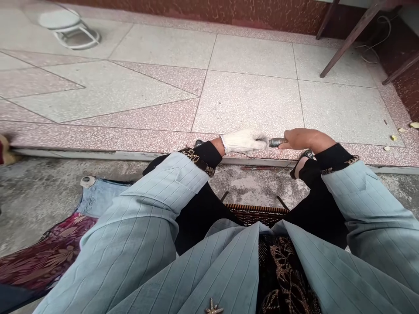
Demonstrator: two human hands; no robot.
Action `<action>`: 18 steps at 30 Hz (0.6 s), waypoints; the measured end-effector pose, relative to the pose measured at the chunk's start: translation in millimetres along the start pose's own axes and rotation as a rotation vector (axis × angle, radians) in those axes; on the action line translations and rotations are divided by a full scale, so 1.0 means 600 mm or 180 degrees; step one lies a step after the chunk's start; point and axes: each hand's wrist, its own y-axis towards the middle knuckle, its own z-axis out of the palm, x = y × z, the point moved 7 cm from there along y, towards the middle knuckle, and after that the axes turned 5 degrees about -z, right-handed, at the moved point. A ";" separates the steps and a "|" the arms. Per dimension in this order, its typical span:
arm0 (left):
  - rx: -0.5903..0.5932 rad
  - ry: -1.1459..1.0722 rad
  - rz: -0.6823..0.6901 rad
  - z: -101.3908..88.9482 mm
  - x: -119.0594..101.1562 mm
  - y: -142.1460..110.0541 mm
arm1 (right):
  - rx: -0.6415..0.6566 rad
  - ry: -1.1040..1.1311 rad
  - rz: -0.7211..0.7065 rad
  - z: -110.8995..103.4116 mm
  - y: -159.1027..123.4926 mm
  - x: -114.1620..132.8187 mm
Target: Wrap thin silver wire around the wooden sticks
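My left hand [242, 140], in a white knitted glove, is closed round one end of a short grey metal rod [277, 141]. My bare right hand [306, 138] grips the rod's other end, fingers curled over it. The rod lies level just above the edge of the raised tiled step [131, 153]. Both arms reach forward in pale blue striped sleeves with black cuffs trimmed in gold. What lies beyond the rod's ends is hidden inside the hands.
Pink and grey terrazzo tiles [248, 100] spread ahead. A white round stool [70, 26] stands far left. Dark wooden furniture legs [352, 37] and a loose cable [376, 48] are at the far right. Patterned and denim cloths [55, 244] lie on the concrete at lower left. A woven basket [257, 213] sits between my knees.
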 end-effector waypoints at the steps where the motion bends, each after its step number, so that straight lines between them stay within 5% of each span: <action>1: 0.0021 -0.0279 -0.0067 0.000 0.000 -0.003 | -0.0146 0.0207 -0.0129 -0.013 -0.008 -0.004; 7: 0.0002 -0.1535 0.0364 0.000 -0.014 -0.016 | -0.1224 0.1836 -0.0431 -0.068 -0.061 0.000; 10: 0.0204 -0.1533 0.0490 0.010 -0.011 -0.019 | -0.1282 0.2504 -0.1012 -0.065 -0.064 0.027; 14: -0.0176 -0.0593 0.0279 -0.007 0.011 -0.022 | -0.0882 0.3110 -0.1992 -0.050 -0.059 0.051; 16: -0.0372 0.0046 0.0078 -0.019 0.023 -0.024 | -0.0269 0.3068 -0.2208 -0.030 -0.051 0.061; 18: -0.0421 0.0513 -0.0090 -0.027 0.029 -0.024 | 0.0835 0.2477 -0.2329 0.008 -0.047 0.078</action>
